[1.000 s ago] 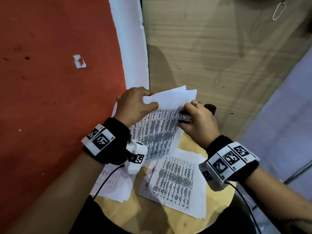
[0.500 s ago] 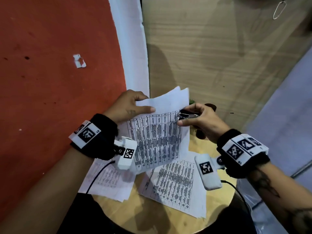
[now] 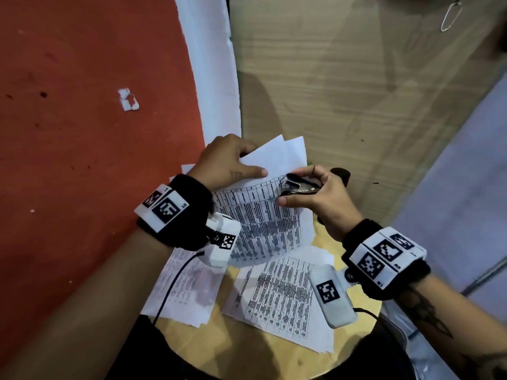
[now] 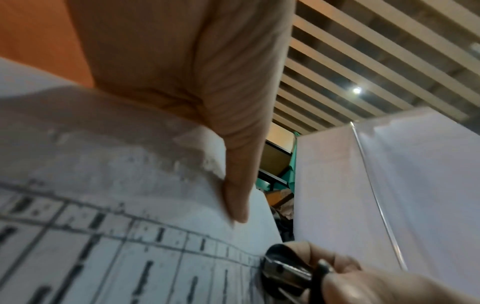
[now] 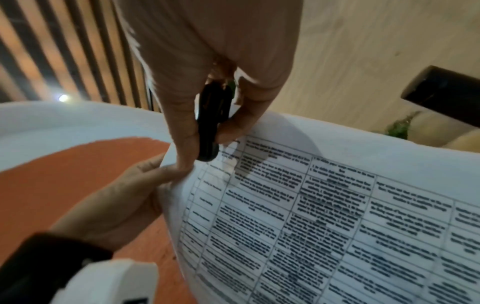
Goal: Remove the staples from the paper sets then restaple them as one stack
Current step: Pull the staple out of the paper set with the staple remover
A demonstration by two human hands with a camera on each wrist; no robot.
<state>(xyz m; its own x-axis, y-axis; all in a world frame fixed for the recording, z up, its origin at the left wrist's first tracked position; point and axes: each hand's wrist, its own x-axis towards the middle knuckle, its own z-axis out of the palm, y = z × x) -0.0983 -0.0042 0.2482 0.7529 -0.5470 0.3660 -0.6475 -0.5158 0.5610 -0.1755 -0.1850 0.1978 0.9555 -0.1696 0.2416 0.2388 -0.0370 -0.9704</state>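
My left hand [image 3: 233, 167] holds a printed paper set [image 3: 263, 212] lifted off the round wooden table [image 3: 290, 355], thumb on top near its upper edge. My right hand [image 3: 307, 193] pinches a black and metal staple remover [image 3: 299, 185] whose claws rest on the upper right corner of that set. In the left wrist view the thumb [image 4: 233, 185] presses the paper [image 4: 130, 236] and the remover [image 4: 285, 265] sits at the sheet's edge. In the right wrist view the fingers [image 5: 182, 133] squeeze the remover [image 5: 210, 123] against the sheet [image 5: 324, 205]. Two more paper sets [image 3: 282, 303] [image 3: 183, 286] lie on the table.
A black stapler [image 3: 341, 174] lies behind my right hand on the table's far side. A red wall [image 3: 82, 133] stands at left, a wooden panel [image 3: 356, 91] ahead. The table is small, its edge close to my body.
My left hand has lifted the paper set up off the table and tilted it. My right hand has turned over, so the staple remover now shows on top at the corner.
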